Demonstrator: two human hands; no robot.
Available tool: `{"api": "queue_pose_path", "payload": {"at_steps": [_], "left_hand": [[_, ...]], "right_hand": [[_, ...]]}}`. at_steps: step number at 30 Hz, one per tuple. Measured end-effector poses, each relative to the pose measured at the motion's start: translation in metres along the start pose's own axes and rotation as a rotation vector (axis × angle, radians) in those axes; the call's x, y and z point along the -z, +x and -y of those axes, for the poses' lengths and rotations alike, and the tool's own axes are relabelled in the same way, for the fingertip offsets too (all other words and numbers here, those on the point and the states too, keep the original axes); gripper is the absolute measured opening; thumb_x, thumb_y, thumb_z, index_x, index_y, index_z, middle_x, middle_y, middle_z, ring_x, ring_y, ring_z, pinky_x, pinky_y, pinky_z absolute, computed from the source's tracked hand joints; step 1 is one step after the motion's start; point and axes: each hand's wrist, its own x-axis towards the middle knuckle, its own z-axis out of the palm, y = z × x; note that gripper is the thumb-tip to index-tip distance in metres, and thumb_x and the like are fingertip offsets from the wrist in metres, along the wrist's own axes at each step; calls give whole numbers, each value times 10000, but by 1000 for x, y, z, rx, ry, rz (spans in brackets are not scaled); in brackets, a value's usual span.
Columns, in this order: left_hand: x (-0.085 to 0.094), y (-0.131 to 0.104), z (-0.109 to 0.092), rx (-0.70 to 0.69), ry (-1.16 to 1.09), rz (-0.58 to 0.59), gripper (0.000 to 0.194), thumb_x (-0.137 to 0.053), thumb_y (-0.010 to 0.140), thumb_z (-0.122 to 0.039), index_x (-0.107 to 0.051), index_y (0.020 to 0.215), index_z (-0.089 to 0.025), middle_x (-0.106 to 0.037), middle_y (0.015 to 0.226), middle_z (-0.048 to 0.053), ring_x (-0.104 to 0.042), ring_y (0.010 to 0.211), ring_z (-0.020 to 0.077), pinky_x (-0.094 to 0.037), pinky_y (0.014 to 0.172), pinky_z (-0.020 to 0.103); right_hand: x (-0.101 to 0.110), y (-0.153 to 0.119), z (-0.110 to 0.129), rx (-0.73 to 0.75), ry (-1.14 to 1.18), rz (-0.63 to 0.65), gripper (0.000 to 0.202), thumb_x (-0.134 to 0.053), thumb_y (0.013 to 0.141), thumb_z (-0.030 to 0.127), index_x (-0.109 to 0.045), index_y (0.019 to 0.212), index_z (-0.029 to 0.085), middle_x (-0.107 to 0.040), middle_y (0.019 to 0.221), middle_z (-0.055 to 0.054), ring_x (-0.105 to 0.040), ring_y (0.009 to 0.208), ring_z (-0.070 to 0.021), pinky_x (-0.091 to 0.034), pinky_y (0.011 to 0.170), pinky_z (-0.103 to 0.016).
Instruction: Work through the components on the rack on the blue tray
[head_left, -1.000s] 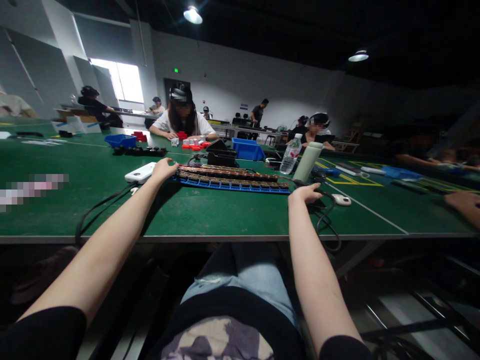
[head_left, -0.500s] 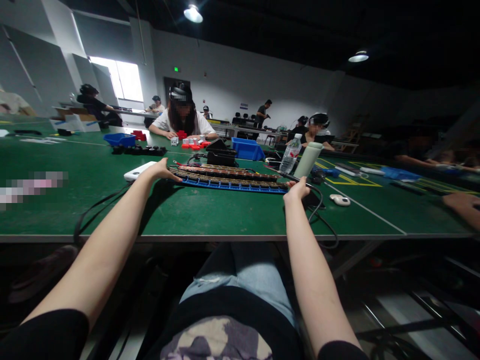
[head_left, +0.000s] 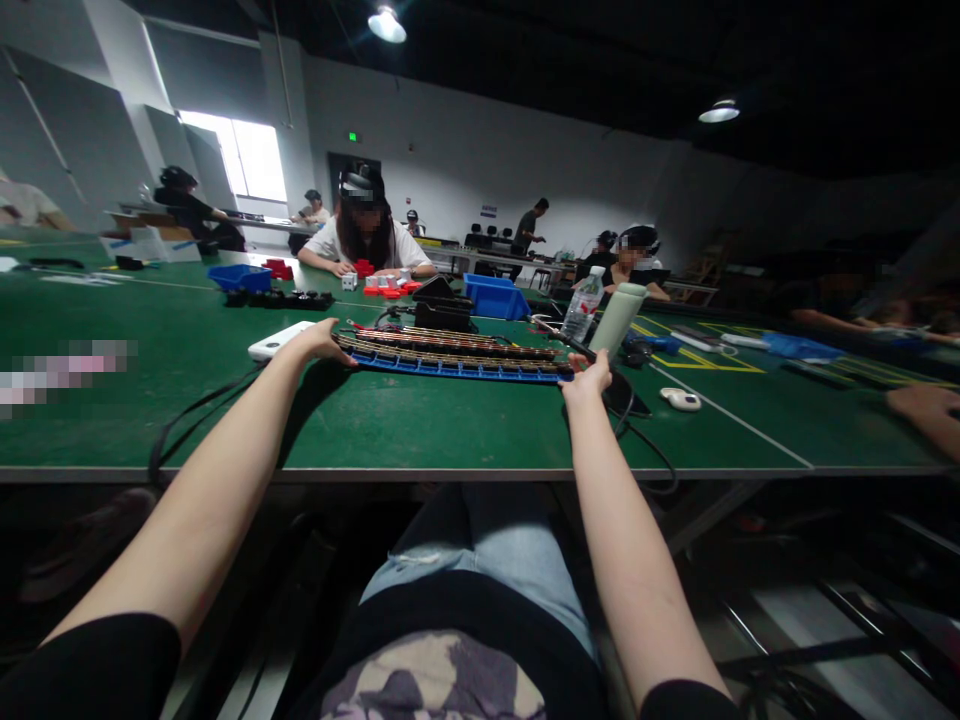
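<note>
Left of the flask [head_left: 619,318], our left hand [head_left: 319,342] and right hand [head_left: 588,381] grasp opposite ends of the long blue rack [head_left: 454,367]; we judge it stiff, its coppery rows [head_left: 457,346] fragile, so ends suit holding.

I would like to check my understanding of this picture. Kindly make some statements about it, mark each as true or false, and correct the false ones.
1. The left hand is at one end of the long blue-edged assembly. True.
2. The other hand lies in the lap. False: the right hand is at the opposite end.
3. The pale green flask is beside the clear bottle. True.
4. Nothing white lies right of the right hand. False: a small white case does.
</note>
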Motion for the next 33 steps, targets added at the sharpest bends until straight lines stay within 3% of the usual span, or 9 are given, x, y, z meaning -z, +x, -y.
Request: {"api": "queue_pose_path", "payload": {"at_steps": [3,9,15,20,24,33], "left_hand": [[2,-2,-4,92,-28,95,961,-1043,555,-259,-660,1433,-171,-796,1332,144,-748,1251,310,-554,990,280],[4,-3,-4,0,-24,108,1058,-1014,581,-329,-598,1541,-173,-694,1507,197,-689,1361,320,-534,1072,295],[-16,-6,-26,-341,166,-35,826,-842,797,-574,-667,1494,-166,-655,1556,172,-573,1474,368,-430,1220,382],[-45,-13,-55,-553,286,1,693,-694,921,-601,-705,1446,-149,-678,1526,173,-589,1441,364,-403,1229,415],[-56,-16,-64,-537,352,-1,673,-634,964,-628,-698,1446,-163,-669,1540,178,-571,1447,374,-401,1213,447],[-61,-19,-77,-479,402,-4,693,-576,986,-676,-740,1378,-129,-693,1470,217,-573,1409,420,-407,1167,482]], "right_hand": [[-1,2,-3,31,-26,30,281,-596,1025,492,-533,918,240,-578,634,109,-678,624,-148,-639,824,-403],[-1,9,-7,54,-8,36,274,-590,1030,478,-546,912,235,-584,655,94,-656,618,-130,-613,701,-306],[-4,8,-6,190,-9,48,374,-678,972,567,-542,848,242,-559,637,70,-652,653,-146,-589,616,-251],[-6,-1,-5,217,-46,96,417,-658,972,618,-567,860,226,-577,671,48,-654,670,-143,-550,563,-224],[-6,-5,-6,215,-42,129,404,-647,981,605,-559,879,224,-590,716,49,-614,621,-117,-514,533,-205],[-8,-3,-14,249,-66,154,347,-674,971,543,-554,883,229,-575,680,58,-608,612,-119,-475,537,-204]]}}
